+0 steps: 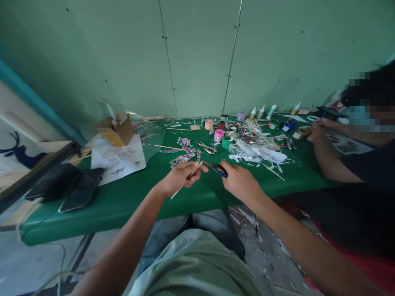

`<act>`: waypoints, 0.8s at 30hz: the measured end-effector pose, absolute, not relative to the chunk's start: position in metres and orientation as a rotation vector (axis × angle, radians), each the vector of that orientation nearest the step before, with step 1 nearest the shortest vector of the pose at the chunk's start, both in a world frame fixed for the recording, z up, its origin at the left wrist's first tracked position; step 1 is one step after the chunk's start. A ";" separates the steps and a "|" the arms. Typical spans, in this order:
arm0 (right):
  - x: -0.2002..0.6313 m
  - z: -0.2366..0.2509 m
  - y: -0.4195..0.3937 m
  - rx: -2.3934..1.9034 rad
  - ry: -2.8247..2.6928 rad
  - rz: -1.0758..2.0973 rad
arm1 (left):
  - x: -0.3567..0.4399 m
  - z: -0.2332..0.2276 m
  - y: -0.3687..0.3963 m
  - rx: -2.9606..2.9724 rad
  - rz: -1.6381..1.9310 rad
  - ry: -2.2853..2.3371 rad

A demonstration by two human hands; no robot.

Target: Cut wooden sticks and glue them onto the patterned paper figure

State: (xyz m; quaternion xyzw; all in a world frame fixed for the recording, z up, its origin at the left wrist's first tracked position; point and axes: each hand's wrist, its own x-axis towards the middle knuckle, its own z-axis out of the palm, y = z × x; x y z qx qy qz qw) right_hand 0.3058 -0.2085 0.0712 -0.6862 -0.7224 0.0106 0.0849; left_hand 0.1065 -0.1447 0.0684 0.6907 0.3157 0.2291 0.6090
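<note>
My left hand (pixel 185 175) is closed around a thin pale wooden stick (pixel 176 193), which slants down toward the table's front edge. In my right hand (pixel 242 179) are scissors (pixel 220 169) with dark blue handles, their blades aimed left at my left hand's fingertips. Whether the blades touch the stick is too small to tell. Just beyond my hands lie patterned, multicoloured pieces (pixel 185 157) with a wooden stick (pixel 169 147) running among them. A metal tool with long handles (pixel 207 148) rests to their right.
A green-covered table (pixel 129 209) bears paint jars (pixel 227 142), white paper scraps (pixel 262 154) and bundled sticks (pixel 262 133). Left are a cardboard box (pixel 119 130), printed paper (pixel 135 158) and a black device (pixel 82 191). At right, a co-worker's hands (pixel 316 128) hold a thin blue tool.
</note>
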 end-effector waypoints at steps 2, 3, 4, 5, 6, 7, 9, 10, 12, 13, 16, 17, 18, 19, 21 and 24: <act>0.306 0.073 -0.210 -2.015 -2.195 0.010 | 0.104 0.067 -0.144 1.485 0.457 0.678; 0.305 0.073 -0.210 -2.015 -2.213 -0.002 | 0.105 0.066 -0.145 1.489 0.472 0.695; 0.304 0.073 -0.210 -2.026 -2.228 -0.011 | 0.106 0.065 -0.147 1.533 0.521 0.741; 0.302 0.072 -0.211 -2.046 -2.241 -0.016 | 0.108 0.064 -0.150 1.621 0.583 0.810; 0.301 0.070 -0.211 -2.072 -2.247 -0.019 | 0.111 0.062 -0.154 1.750 0.649 0.906; 0.299 0.068 -0.210 -2.098 -2.252 -0.015 | 0.114 0.060 -0.158 1.908 0.692 1.025; 0.295 0.063 -0.209 -2.137 -2.256 0.028 | 0.120 0.057 -0.167 2.198 0.683 1.368; 0.294 0.061 -0.209 -2.146 -2.254 0.060 | 0.123 0.056 -0.171 2.262 0.641 1.560; 0.292 0.059 -0.207 -2.139 -2.238 0.116 | 0.124 0.055 -0.176 2.299 0.579 1.722; 0.292 0.059 -0.207 -2.126 -2.227 0.131 | 0.123 0.055 -0.176 2.282 0.594 1.682; 0.296 0.064 -0.206 -2.063 -2.203 0.109 | 0.113 0.058 -0.167 2.044 0.740 1.194; 0.297 0.067 -0.207 -2.043 -2.204 0.092 | 0.108 0.059 -0.163 1.899 0.753 1.026; 0.298 0.070 -0.207 -2.027 -2.210 0.076 | 0.103 0.060 -0.157 1.754 0.694 0.899; 0.299 0.072 -0.207 -2.015 -2.219 0.060 | 0.098 0.060 -0.153 1.630 0.592 0.792; 0.300 0.074 -0.208 -2.001 -2.243 0.033 | 0.092 0.060 -0.147 1.454 0.452 0.661; 0.300 0.070 -0.209 -2.013 -2.276 0.003 | 0.094 0.055 -0.148 1.415 0.505 0.699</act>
